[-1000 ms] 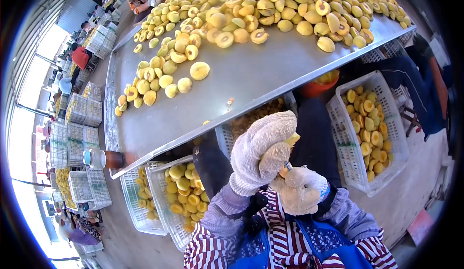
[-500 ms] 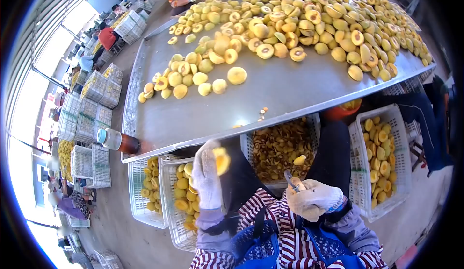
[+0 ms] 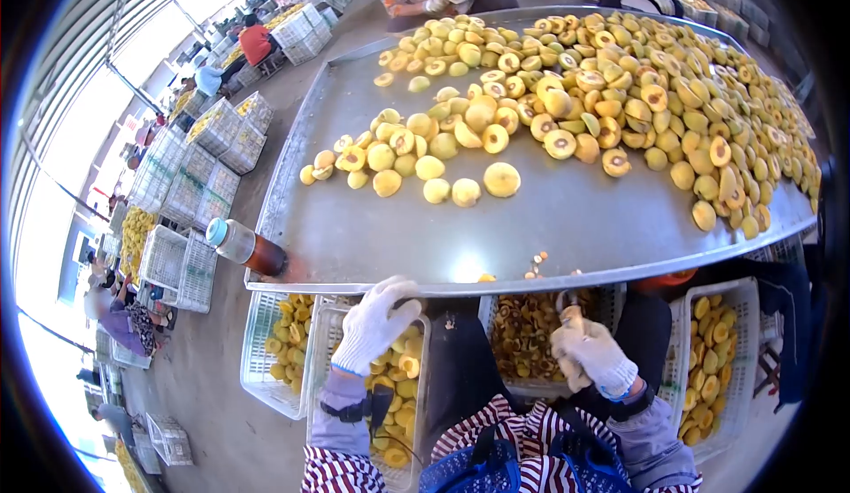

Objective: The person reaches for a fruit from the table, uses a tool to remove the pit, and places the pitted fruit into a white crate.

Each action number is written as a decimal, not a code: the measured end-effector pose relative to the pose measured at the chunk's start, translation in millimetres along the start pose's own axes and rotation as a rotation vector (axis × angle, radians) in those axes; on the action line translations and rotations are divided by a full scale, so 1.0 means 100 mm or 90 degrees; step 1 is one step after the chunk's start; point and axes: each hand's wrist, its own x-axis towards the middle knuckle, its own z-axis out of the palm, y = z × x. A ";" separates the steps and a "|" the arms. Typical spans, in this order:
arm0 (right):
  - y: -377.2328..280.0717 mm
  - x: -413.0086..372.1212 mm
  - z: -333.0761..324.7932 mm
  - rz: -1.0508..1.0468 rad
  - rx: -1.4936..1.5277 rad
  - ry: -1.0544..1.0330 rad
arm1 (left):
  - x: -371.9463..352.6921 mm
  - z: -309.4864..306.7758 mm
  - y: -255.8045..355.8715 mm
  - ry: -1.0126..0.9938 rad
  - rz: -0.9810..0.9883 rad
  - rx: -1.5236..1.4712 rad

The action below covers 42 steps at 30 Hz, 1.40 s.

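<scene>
My left hand (image 3: pixel 379 323) is hovering open above near-left, probably soft fruit halves (image 3: pixel 400 389); near right, my right hand (image 3: pixel 591 351) is gripping a small tool (image 3: pixel 568 302), probably light, best held by its handle (image 3: pixel 573 313).

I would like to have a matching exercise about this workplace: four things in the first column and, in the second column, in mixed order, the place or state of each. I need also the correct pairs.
Things:
1. Left hand
2. Right hand
3. Bottle
4. Fruit pile

Place or state:
A. Heaped on the metal table
B. Closed on a small tool
C. Over a crate of yellow fruit halves
D. Light blue cap, dark reddish liquid inside

Right pairs: 1-C, 2-B, 3-D, 4-A
</scene>
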 end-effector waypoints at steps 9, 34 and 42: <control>-0.35 1.17 -0.50 -0.205 0.035 0.384 | 1.84 0.14 -1.30 0.062 -0.150 0.092; -0.30 1.50 -0.47 -0.249 -0.194 0.501 | 3.66 0.71 -0.54 -0.258 -0.080 -0.436; -0.34 1.43 -0.46 -0.271 -0.254 0.489 | 3.85 1.02 0.56 -0.378 0.218 -0.130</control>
